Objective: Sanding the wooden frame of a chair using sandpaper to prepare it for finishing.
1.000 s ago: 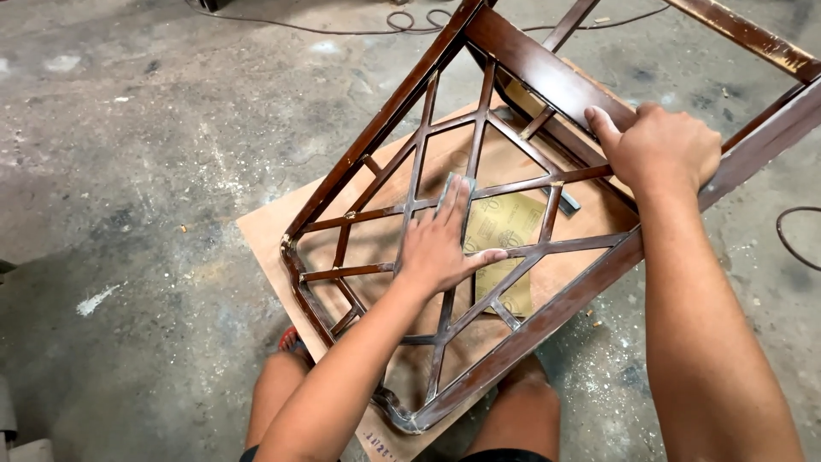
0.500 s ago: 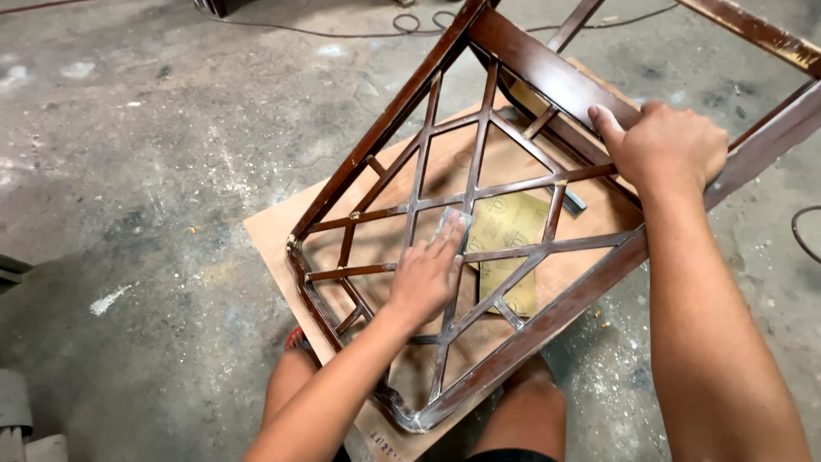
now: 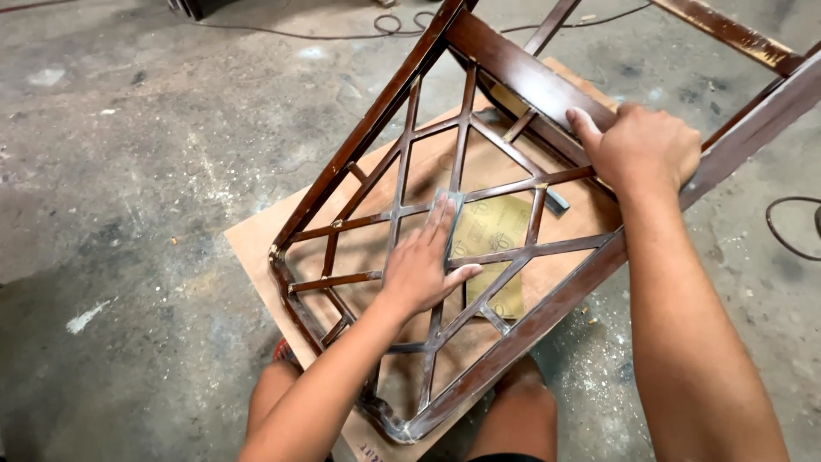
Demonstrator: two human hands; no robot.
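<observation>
- The dark wooden chair frame (image 3: pixel 547 85) lies tipped over a brown board (image 3: pixel 256 235) on the concrete floor (image 3: pixel 128 128); its lattice back (image 3: pixel 402 210) faces up, long axis running from the rounded top edge near the person's knees toward upper right
- Left hand (image 3: pixel 423 261) lies flat, fingers stretched, pressing a small grey sanding pad (image 3: pixel 445 204) on a lattice slat near the panel's middle; not clenched
- Right hand (image 3: pixel 641 145) is clenched over the frame's cross rail at upper right
- A yellowish sandpaper sheet (image 3: pixel 492 231) lies under the lattice on the board
- Open floor spreads to the left; a cable (image 3: pixel 782 239) curls at the right edge
</observation>
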